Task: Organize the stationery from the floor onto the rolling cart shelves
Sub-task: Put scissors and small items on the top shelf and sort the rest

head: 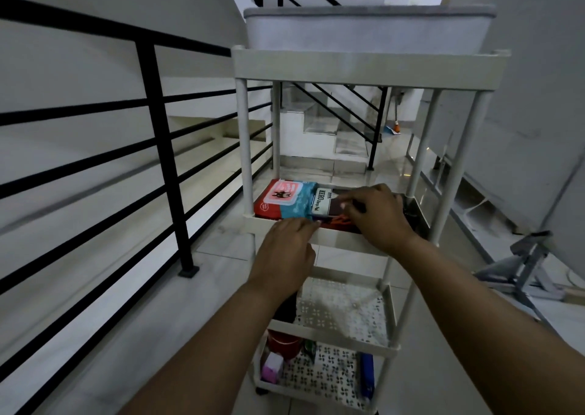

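Head view: reached over white rolling cart (364, 66), second shelf.
Left hand (286, 250): lay on shelf's front rim, fingers curled at orange-handled item (340, 220); grip unclear, probably steadying.
Right hand (378, 215): pinched something small above stamp-pad box (323, 204), likely squaring it beside wipes pack (280, 201).
Bottom shelf: blue stapler-like item (366, 375), pink item (272, 368) already stowed.
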